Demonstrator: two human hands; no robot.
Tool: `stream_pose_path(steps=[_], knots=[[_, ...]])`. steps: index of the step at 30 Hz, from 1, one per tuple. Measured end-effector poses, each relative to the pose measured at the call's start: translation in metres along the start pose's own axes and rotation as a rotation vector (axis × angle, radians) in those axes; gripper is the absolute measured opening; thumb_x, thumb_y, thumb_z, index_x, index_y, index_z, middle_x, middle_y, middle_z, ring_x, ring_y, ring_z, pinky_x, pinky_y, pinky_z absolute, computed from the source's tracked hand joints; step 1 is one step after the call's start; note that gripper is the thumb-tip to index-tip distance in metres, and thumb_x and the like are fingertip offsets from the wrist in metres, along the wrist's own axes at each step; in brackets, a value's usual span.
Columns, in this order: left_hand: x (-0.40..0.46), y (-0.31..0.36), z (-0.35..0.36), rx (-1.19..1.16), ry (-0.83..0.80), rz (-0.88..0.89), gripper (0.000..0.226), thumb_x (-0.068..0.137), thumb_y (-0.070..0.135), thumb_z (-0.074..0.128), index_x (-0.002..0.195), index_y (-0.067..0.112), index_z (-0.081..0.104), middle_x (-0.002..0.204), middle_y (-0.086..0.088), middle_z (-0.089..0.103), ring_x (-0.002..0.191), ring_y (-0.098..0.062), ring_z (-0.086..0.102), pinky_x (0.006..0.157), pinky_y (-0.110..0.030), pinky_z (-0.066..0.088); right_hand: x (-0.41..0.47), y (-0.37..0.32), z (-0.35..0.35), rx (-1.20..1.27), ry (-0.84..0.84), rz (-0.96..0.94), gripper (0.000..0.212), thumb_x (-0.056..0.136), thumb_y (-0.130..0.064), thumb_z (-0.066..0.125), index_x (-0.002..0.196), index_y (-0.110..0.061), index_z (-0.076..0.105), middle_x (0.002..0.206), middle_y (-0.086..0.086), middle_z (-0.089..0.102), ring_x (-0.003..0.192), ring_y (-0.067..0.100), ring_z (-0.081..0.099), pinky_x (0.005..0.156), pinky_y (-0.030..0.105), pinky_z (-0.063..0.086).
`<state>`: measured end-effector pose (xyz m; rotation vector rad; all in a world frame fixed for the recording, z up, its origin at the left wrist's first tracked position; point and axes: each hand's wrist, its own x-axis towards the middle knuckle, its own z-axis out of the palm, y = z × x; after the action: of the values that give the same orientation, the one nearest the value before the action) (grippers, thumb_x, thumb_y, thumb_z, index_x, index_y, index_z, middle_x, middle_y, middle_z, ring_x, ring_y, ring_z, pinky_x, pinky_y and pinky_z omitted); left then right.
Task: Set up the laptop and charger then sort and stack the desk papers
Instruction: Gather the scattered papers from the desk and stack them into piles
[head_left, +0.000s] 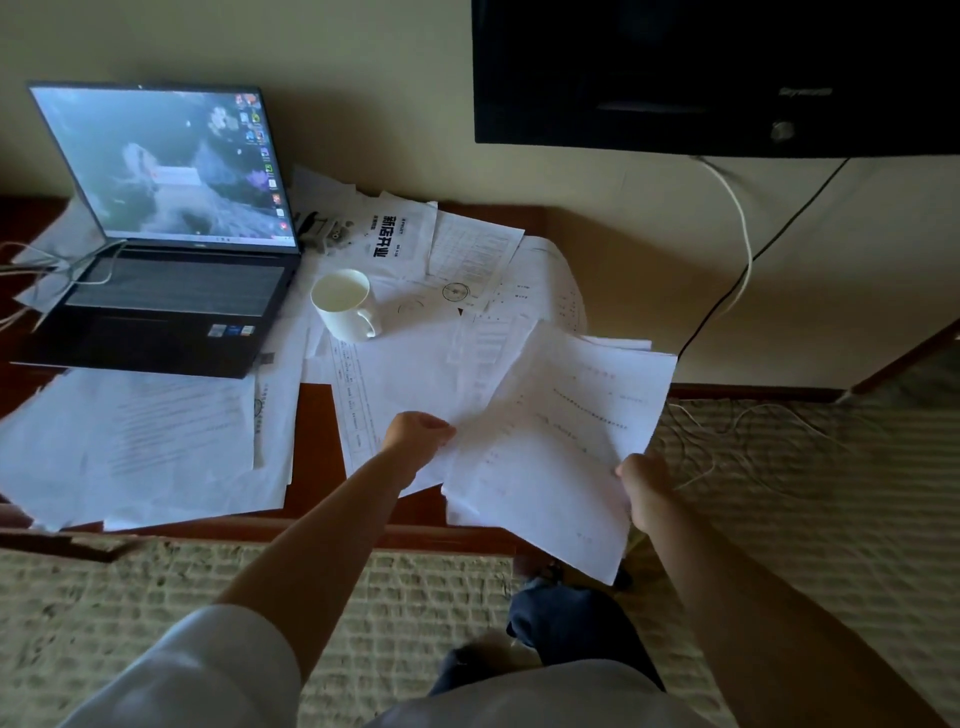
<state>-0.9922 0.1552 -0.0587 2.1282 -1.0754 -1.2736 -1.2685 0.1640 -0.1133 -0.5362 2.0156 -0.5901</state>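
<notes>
Two bare hands are on one sheaf of printed papers (561, 431) at the right front corner of the wooden desk (317, 441). Left hand (418, 435): fingers curled, pinching the sheaf's left edge. Right hand (644, 486): thumb over the right edge, fingers hidden beneath the sheets, gripping. The sheaf is tilted, its lower corner hanging past the desk's front edge above the carpet (831, 493); its upper part overlaps the loose sheets (415, 374) still lying on the desk.

Laptop (166, 228): open at the back left of the desk, screen lit with a desktop picture and icons, keyboard facing the person. A pale cable (78, 260) loops over the keyboard's left edge and runs off to the left; where it plugs in cannot be told. A small USB plug (266, 358) sticks out of the laptop's right side.

A second pile of papers (140, 441) lies in front of the laptop, spread to the front left edge. More sheets fan across the middle and back of the desk, one with bold black characters (389, 234). A white mug (345, 304) stands on papers just right of the laptop, handle toward the front right. A small grey object (324, 231), too blurred to name, sits behind it.

Dark television (717, 73) on the wall at upper right, one white and one black cable (737, 280) hanging below it.
</notes>
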Motion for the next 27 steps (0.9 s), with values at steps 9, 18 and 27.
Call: stream_pose_path(steps=[9,18,27], knots=[[0.005,0.005,0.008,-0.212,0.076,-0.066,0.042,0.088,0.017,0.066,0.126,0.01,0.049,0.099,-0.008,0.06,0.083,-0.021,0.062,0.083,-0.041,0.057,-0.008,-0.011,0.022,0.008,-0.064,-0.049,0.012,0.085,0.0,0.043,0.092,-0.006,0.051,0.074,0.002,0.044,0.064,0.017,0.043,0.054,0.024,0.032],[-0.008,0.011,0.014,-0.257,-0.059,-0.044,0.044,0.068,0.007,0.082,0.107,0.0,0.064,0.097,-0.015,0.069,0.087,-0.031,0.067,0.08,-0.042,0.057,-0.054,-0.033,0.026,0.28,-0.063,-0.309,0.036,0.075,0.009,0.048,0.105,-0.008,0.059,0.088,0.008,0.062,0.069,0.018,0.055,0.053,0.023,0.04],[-0.03,0.042,-0.045,-0.645,0.061,0.106,0.038,0.074,0.008,0.078,0.107,-0.001,0.062,0.09,-0.011,0.067,0.087,-0.033,0.065,0.078,-0.046,0.056,-0.131,-0.106,0.023,0.431,-0.187,-0.501,0.021,0.063,0.005,0.055,0.057,-0.01,0.041,0.062,0.005,0.043,0.06,0.018,0.034,0.053,0.026,0.023]])
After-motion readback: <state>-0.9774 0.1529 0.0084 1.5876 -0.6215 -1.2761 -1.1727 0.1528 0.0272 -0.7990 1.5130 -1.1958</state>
